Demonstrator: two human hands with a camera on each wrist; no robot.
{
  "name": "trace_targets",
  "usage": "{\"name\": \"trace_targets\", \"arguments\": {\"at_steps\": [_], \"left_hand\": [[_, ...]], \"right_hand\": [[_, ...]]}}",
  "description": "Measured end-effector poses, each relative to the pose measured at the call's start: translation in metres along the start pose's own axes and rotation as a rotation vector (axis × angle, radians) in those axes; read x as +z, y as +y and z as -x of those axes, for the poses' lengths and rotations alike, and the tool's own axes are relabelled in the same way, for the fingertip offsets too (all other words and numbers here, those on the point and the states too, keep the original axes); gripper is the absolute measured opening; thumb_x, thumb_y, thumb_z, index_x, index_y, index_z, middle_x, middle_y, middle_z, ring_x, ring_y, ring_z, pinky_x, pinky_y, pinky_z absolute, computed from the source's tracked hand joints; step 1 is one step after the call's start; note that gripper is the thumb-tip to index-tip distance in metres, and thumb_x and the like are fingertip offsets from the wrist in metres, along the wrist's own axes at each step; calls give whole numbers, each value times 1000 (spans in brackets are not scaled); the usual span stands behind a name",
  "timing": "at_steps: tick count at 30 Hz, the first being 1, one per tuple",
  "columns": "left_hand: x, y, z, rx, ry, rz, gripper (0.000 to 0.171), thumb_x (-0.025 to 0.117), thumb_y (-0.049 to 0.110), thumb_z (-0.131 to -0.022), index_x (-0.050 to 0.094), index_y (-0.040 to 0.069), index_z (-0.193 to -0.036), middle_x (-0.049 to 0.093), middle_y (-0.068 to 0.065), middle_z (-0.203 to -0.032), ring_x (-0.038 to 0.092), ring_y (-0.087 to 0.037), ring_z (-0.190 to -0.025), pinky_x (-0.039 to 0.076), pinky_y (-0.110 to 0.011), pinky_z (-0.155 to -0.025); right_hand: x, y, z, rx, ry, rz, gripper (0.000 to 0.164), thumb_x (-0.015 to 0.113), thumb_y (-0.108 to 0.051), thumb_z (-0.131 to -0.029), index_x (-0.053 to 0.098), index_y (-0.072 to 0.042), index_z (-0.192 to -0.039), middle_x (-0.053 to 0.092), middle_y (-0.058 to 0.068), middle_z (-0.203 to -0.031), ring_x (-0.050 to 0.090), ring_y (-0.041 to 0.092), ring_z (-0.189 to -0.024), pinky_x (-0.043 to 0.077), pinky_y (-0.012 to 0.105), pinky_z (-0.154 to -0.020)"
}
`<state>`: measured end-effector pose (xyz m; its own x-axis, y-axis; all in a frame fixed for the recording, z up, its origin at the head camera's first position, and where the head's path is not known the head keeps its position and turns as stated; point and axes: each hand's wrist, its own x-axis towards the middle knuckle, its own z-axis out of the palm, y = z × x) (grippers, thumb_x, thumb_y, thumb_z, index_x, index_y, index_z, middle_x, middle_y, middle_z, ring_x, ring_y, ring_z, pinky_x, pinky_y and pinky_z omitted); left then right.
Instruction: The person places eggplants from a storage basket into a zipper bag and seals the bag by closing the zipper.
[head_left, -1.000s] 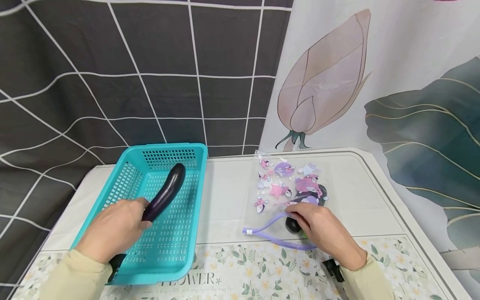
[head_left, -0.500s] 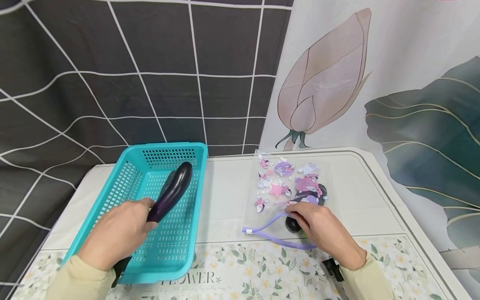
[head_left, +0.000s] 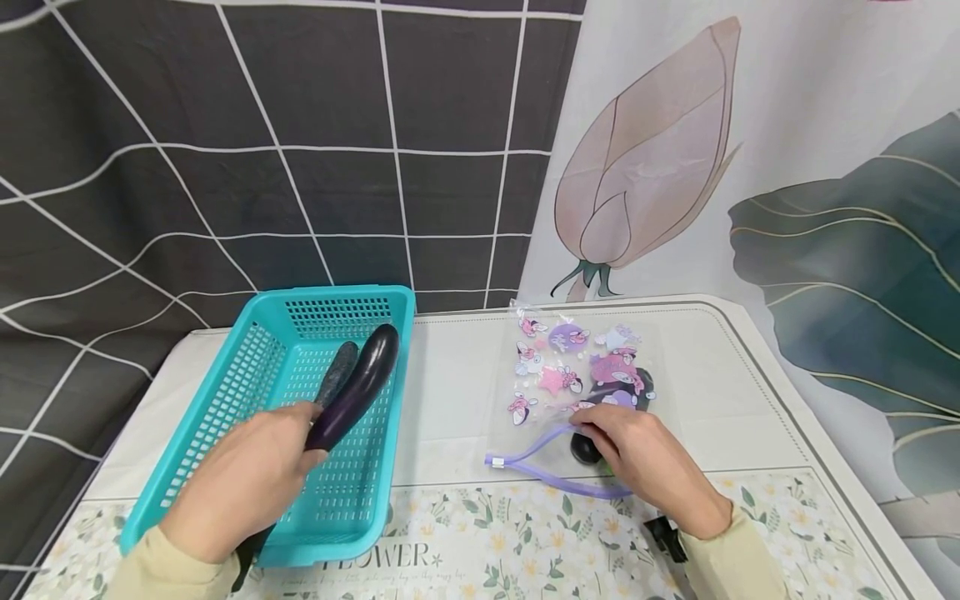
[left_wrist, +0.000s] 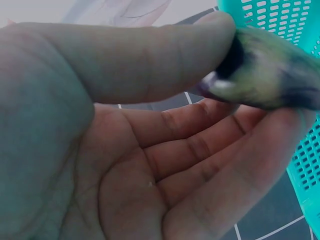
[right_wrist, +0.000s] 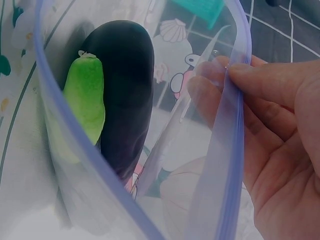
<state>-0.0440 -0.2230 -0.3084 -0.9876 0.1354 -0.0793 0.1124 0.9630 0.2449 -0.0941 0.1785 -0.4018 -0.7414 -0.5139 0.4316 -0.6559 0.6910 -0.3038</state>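
Eggplant (head_left: 360, 383) pinched between thumb and finger of left hand (head_left: 251, 475), over basket (head_left: 401, 417); height above basket floor hard to tell. Compared with half a second ago: shifted toward basket's right wall, baring more of dark bumpy thing (head_left: 337, 367) just beside it. Probably a pick-up under way, not yet past basket's rim. Right of basket, well apart: right hand (head_left: 648, 458) pinching edge of printed bag (head_left: 551, 379), mouth open, pose unchanged. Inside bag: dark rounded item (right_wrist: 125, 100), green item (right_wrist: 85, 100) alongside.
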Motion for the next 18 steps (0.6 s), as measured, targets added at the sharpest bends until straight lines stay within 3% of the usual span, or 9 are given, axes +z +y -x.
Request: {"name": "trace_targets", "arguments": {"at_steps": [5, 18], "left_hand": [[2, 4, 2, 7, 5, 11, 39, 80, 10, -84, 64, -5, -116, 67, -9, -87, 59, -22, -72, 52, -44, -61], [7, 22, 5, -59, -49, 20, 44, 81, 12, -83, 64, -4, -120, 66, -7, -86, 59, -23, -75, 55, -48, -67]], "right_hand": [[0, 1, 0, -4, 3, -2, 24, 76, 1, -86, 73, -16, -103, 73, -6, -101, 70, 12, -93, 57, 32, -79], [0, 1, 1, -8, 9, 7, 24, 76, 1, -85, 73, -15, -103, 73, -6, -101, 70, 12, -93, 57, 32, -78]]}}
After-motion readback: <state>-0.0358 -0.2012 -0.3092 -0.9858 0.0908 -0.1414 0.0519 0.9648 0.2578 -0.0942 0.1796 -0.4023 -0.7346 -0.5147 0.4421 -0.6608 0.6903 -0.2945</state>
